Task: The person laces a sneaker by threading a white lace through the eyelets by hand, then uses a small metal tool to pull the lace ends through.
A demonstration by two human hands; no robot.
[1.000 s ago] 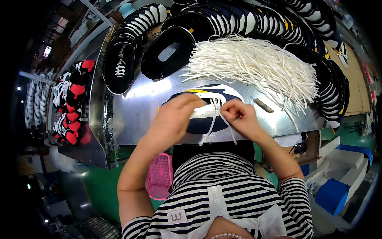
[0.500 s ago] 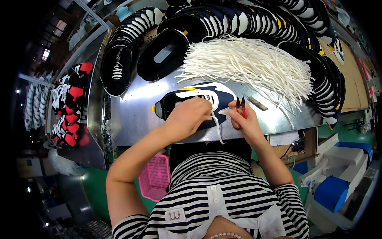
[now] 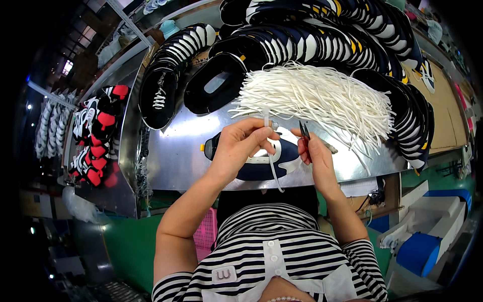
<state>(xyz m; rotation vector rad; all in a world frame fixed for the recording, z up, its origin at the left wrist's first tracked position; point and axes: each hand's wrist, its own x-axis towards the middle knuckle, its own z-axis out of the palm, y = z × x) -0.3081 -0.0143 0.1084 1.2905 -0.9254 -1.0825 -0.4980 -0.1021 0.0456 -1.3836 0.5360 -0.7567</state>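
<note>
A navy and white shoe upper (image 3: 251,172) with a yellow tab lies on the metal table in front of me, partly covered by my hands. My left hand (image 3: 240,147) is above it, thumb and fingers pinching a white shoelace (image 3: 273,173). One part of the lace sticks up past the fingertips and the rest hangs down over the upper to the table's front edge. To the right, my right hand (image 3: 319,160) is closed around red-handled thread snips (image 3: 304,132), their dark blades pointing up and away from me.
A heap of loose white laces (image 3: 314,95) lies just beyond my hands. Long rows of nested shoe uppers (image 3: 297,48) curve behind it, with more at the left (image 3: 160,103). Red, black and white uppers (image 3: 98,136) stand at far left. Below is a pink basket (image 3: 205,231).
My left hand has lifted away from the shoe upper's lacing area with the lace, whose upper part now shows above the fingers. My right hand keeps the snips, now turned slightly. The view has shifted.
</note>
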